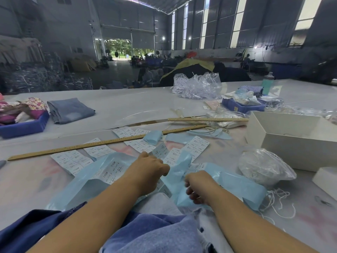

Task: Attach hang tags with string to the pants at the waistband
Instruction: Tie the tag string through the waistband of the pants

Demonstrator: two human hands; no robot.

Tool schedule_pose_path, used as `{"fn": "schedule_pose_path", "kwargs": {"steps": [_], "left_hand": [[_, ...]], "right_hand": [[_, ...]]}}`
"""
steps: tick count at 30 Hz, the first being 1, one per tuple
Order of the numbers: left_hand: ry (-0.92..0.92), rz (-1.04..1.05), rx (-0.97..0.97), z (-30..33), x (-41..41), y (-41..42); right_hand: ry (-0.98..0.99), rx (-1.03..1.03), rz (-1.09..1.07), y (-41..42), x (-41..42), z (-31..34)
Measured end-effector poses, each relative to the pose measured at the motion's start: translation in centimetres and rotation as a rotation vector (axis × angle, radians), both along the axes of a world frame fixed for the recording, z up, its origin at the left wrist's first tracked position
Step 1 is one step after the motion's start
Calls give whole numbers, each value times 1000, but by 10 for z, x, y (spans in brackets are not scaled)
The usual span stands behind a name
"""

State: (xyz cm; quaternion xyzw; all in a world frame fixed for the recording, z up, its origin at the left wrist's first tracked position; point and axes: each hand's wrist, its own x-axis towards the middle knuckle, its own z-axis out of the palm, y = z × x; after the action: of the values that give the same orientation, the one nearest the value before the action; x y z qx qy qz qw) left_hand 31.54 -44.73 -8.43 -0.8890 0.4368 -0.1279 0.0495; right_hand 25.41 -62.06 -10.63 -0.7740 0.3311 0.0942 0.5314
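Blue denim pants lie bunched at the near table edge, under my forearms. Light-blue backing sheets and white printed label sheets are spread across the table ahead. My left hand reaches forward with fingers curled down onto a white label strip. My right hand is curled around a crumpled fold of light-blue sheet; its fingertips are blurred. Loose white string lies to the right, beside a clear bag of string.
A long wooden ruler crosses the table, with a second one behind. A white cardboard box stands right. Blue trays, folded jeans and plastic bags sit further back.
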Motion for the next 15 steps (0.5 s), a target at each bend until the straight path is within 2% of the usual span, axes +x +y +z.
{"fn": "schedule_pose_path", "kwargs": {"steps": [3, 5, 9, 15], "left_hand": [[56, 4, -51, -1, 1, 1], [102, 4, -77, -1, 1, 2], [154, 24, -92, -1, 1, 3], [260, 50, -168, 0, 2, 1]], "right_hand": [[-11, -639, 46, -20, -4, 4], [134, -813, 61, -26, -10, 6], [403, -862, 126, -29, -15, 2], [374, -919, 161, -28, -18, -1]]}}
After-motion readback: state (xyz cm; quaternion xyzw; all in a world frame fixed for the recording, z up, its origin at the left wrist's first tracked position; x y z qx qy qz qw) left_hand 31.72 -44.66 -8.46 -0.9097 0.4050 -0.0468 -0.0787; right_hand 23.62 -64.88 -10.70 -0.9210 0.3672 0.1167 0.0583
